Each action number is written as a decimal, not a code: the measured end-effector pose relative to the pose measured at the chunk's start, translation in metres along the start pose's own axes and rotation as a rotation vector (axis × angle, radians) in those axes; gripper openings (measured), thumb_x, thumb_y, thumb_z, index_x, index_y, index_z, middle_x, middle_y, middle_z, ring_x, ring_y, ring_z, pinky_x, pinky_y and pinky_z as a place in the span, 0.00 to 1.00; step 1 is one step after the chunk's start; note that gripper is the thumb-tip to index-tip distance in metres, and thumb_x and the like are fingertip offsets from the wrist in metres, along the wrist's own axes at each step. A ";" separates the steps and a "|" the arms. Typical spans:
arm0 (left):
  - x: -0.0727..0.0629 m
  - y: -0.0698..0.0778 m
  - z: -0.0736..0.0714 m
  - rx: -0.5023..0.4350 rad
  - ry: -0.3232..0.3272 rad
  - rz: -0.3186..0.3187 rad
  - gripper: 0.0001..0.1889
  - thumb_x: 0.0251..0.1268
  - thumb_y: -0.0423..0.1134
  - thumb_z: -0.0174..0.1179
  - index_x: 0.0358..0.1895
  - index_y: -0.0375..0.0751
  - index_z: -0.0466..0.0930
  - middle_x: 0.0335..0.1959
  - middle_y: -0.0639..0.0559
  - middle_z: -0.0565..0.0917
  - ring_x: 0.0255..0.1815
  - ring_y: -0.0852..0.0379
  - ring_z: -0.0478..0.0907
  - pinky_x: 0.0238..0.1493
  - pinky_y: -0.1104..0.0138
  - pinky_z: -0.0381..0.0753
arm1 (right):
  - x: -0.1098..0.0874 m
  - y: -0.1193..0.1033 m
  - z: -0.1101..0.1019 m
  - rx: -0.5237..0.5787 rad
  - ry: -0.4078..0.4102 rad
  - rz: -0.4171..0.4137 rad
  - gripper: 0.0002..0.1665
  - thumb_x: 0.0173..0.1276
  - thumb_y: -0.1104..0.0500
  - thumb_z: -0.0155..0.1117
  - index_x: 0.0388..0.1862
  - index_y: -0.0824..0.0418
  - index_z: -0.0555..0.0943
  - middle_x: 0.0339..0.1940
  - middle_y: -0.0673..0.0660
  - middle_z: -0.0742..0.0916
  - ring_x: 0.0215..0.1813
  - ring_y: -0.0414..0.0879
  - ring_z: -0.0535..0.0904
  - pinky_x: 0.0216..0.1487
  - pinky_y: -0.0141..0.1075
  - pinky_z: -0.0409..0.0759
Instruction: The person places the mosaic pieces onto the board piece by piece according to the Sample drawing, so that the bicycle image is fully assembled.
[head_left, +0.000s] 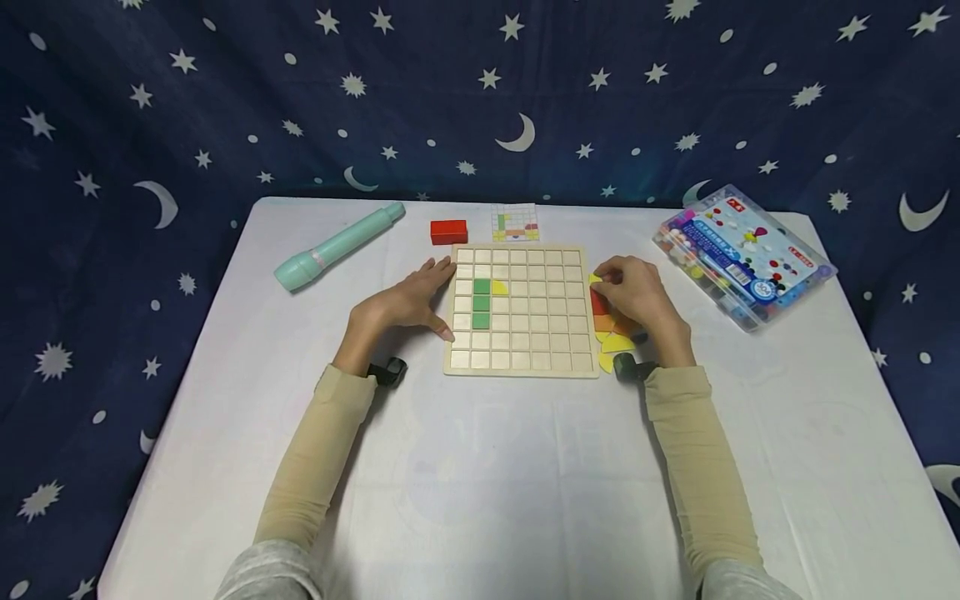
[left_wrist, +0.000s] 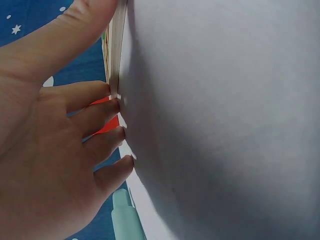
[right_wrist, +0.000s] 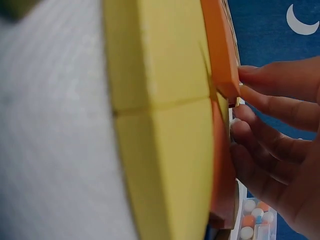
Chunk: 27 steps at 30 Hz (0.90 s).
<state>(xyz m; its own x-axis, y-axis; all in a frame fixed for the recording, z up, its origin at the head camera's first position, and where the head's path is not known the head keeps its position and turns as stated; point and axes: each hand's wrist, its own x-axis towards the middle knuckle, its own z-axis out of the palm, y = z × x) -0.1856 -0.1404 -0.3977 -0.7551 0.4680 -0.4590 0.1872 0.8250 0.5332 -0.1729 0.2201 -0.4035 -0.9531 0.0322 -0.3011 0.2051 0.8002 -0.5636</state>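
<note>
A square wooden grid board (head_left: 525, 310) lies flat on the table. Three green squares (head_left: 482, 303) stand in a column on its left part, and beside the top one sits a yellow quarter-circle piece (head_left: 500, 287). My left hand (head_left: 408, 298) rests along the board's left edge, fingers spread and thumb apart. At the right edge my right hand (head_left: 637, 290) reaches into loose pieces: a red piece (head_left: 599, 303), orange pieces (head_left: 604, 323) and yellow rounded pieces (head_left: 618, 342). Its thumb and fingertips come together by a yellow piece (head_left: 595, 278); whether they pinch it is hidden.
Behind the board lie a red block (head_left: 448, 232) and a small printed pattern card (head_left: 515, 222). A mint-green flashlight-shaped object (head_left: 341, 246) lies back left. Back right is a clear plastic box (head_left: 746, 254) of colourful parts. A starry blue cloth (head_left: 450, 108) hangs behind the white table (head_left: 495, 483).
</note>
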 end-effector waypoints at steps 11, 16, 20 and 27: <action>-0.003 0.003 0.000 -0.008 -0.006 -0.011 0.67 0.47 0.44 0.83 0.85 0.44 0.41 0.87 0.49 0.39 0.87 0.48 0.29 0.85 0.47 0.38 | 0.000 0.001 -0.001 0.014 -0.018 0.001 0.20 0.75 0.57 0.64 0.60 0.65 0.78 0.53 0.65 0.80 0.51 0.57 0.74 0.53 0.46 0.78; -0.003 0.003 0.000 0.001 0.000 -0.005 0.67 0.47 0.45 0.83 0.85 0.43 0.41 0.87 0.48 0.39 0.87 0.47 0.30 0.85 0.47 0.38 | -0.002 0.000 -0.001 0.024 -0.023 -0.019 0.18 0.75 0.57 0.65 0.57 0.65 0.77 0.50 0.65 0.81 0.49 0.57 0.75 0.49 0.43 0.78; -0.003 0.002 0.000 0.001 0.000 -0.007 0.67 0.47 0.45 0.83 0.85 0.43 0.41 0.87 0.48 0.39 0.87 0.48 0.29 0.85 0.47 0.38 | -0.004 -0.002 -0.002 0.016 -0.015 -0.053 0.14 0.75 0.59 0.64 0.55 0.64 0.79 0.47 0.64 0.82 0.46 0.56 0.76 0.46 0.43 0.78; -0.004 0.002 -0.001 0.008 -0.003 0.003 0.67 0.47 0.46 0.83 0.85 0.43 0.41 0.87 0.49 0.39 0.87 0.48 0.29 0.85 0.49 0.38 | -0.013 -0.011 -0.003 0.020 -0.013 -0.148 0.13 0.74 0.60 0.64 0.54 0.63 0.84 0.46 0.64 0.86 0.46 0.55 0.79 0.52 0.45 0.77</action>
<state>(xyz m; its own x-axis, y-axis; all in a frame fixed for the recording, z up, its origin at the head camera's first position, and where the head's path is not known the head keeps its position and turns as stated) -0.1830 -0.1408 -0.3937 -0.7528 0.4712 -0.4597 0.1940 0.8261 0.5290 -0.1640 0.2128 -0.3910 -0.9703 -0.0930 -0.2233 0.0670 0.7835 -0.6177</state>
